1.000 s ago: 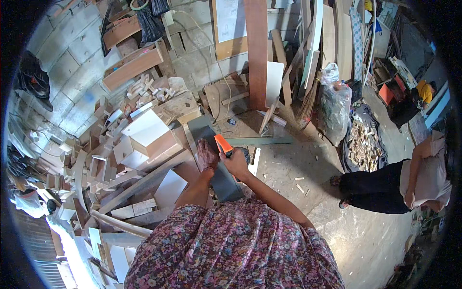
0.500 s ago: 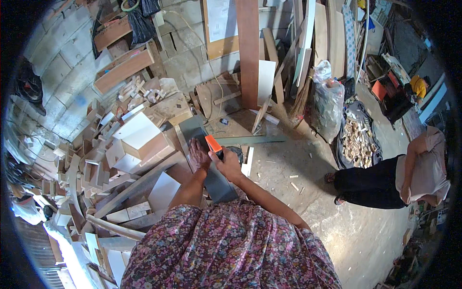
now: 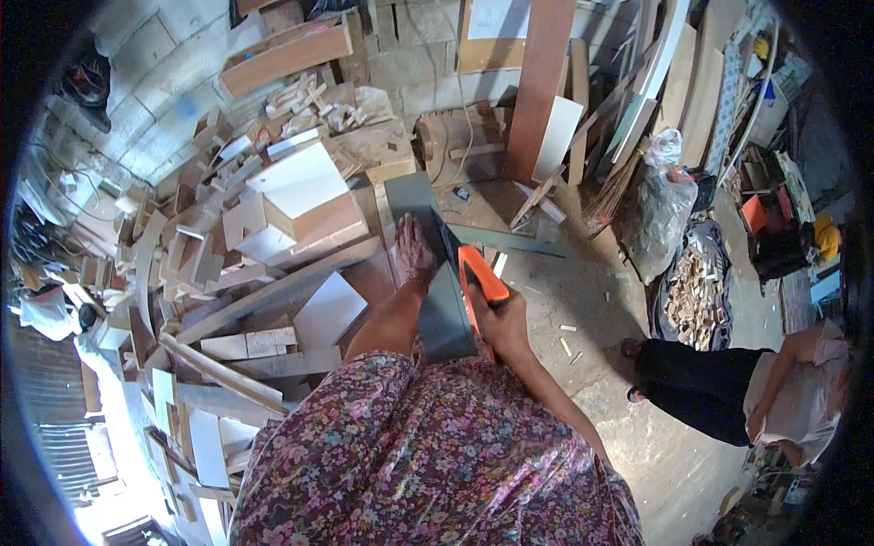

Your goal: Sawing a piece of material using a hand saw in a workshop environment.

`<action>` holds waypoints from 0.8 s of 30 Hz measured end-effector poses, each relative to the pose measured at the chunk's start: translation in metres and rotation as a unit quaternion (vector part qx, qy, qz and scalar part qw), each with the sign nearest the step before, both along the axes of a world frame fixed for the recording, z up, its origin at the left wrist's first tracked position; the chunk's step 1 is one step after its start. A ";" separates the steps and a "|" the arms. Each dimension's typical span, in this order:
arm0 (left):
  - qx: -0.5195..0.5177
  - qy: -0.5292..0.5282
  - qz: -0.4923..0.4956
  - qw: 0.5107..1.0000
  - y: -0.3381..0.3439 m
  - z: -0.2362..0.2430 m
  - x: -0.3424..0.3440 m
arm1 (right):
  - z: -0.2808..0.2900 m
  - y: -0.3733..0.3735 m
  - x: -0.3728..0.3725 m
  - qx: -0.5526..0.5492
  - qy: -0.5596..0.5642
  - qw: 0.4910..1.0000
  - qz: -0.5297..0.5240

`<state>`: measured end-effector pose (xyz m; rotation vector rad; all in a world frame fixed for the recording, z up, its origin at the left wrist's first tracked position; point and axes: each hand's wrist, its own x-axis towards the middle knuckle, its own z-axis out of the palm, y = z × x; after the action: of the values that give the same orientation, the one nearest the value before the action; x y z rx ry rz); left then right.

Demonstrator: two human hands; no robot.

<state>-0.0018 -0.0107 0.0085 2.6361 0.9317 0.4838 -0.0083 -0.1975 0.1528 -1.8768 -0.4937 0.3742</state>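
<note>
My left hand (image 3: 414,251) lies on a long grey board (image 3: 445,329), fingers straight, pointing away from me. My right hand (image 3: 498,318) is closed on the handle of an orange-handled saw (image 3: 485,273), held at the board's right side. The saw's dark blade is hard to tell from the grey board. Just left of the board are white and wooden offcuts (image 3: 330,309) in a jumbled heap.
A person in dark trousers (image 3: 695,387) stands at my right. Behind them lies a dark sack of wood scraps (image 3: 689,300). A filled plastic bag (image 3: 660,223) and upright planks (image 3: 537,100) stand along the block wall (image 3: 419,27). Small offcuts litter the concrete floor (image 3: 596,428).
My right hand and the saw have come back toward me along the board, showing more of the orange handle. My left hand stays on the board. The whole view has shifted slightly.
</note>
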 end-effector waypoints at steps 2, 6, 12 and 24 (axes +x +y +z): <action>0.004 -0.019 -0.021 1.000 -0.008 0.005 0.011 | -0.036 0.012 0.015 -0.007 -0.032 0.998 -0.052; 0.004 0.029 -0.010 1.000 -0.006 -0.005 0.016 | -0.046 0.040 0.046 -0.048 0.027 0.998 -0.026; -0.011 0.040 0.000 0.999 -0.007 -0.002 0.013 | -0.034 0.037 0.018 0.019 -0.087 0.995 -0.051; 0.020 -0.036 -0.014 0.999 -0.007 0.007 0.014 | -0.034 0.031 0.028 -0.017 -0.028 0.999 -0.021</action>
<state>0.0118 -0.0181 0.0151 2.6440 0.8716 0.5929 0.0201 -0.1667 0.1190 -1.9321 -0.4866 0.3054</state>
